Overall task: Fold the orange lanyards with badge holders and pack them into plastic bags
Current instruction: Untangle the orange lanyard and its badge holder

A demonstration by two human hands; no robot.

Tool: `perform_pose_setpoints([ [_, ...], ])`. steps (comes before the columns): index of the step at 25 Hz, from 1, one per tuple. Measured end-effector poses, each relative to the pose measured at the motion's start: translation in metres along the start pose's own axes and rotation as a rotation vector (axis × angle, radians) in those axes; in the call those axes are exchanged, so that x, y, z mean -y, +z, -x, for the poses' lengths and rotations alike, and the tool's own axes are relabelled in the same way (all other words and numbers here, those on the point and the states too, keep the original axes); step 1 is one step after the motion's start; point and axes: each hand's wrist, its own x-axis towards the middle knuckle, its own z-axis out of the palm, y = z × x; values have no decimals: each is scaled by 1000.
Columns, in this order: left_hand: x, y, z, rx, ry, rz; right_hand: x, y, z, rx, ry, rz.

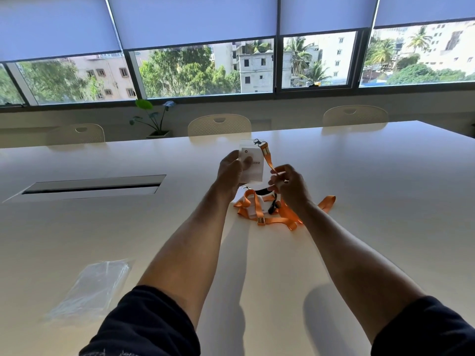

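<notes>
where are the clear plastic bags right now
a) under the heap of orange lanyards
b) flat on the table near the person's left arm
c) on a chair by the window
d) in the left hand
b: the plastic bags lie flat on the table beside the left forearm, untouched, while the left hand holds up a badge holder and the right hand pinches its orange strap.

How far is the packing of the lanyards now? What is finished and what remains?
Nothing looks packed yet. The plastic bags lie flat on the table, apart from the work. In hand: the left hand holds up a badge holder while the right hand pinches its orange strap. Left to do: fold it, plus the loose lanyards in a pile below, then bag them all.
</notes>
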Motion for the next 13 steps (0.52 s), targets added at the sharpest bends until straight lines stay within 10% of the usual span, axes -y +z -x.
perform_pose_setpoints([
  [9,-7,-4,-5,-125,14,-252,44,-39,-12,-102,-217,-111],
  [13,-13,-11,-2,55,-134,-304,44,-55,-18,-132,-212,-69],
])
